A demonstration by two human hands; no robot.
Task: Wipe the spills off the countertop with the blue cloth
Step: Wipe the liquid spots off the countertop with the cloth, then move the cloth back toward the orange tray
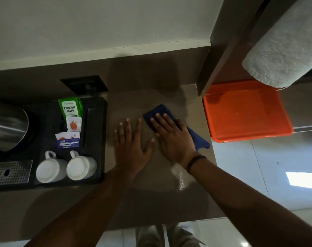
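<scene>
Flat, right hand [176, 138] fingers spread on blue cloth [198, 138], left hand [132, 145] splayed on countertop [151, 202], "PREMIUM GREEN" sachet [70, 107]

Pale wall [98, 24] runs across the top, plain and bare. Down at the right, glossy light floor tiles [276, 175] catch a bright patch of light [303, 180], and a dark brown panel [221, 41] stands upright beside the wall.
</scene>
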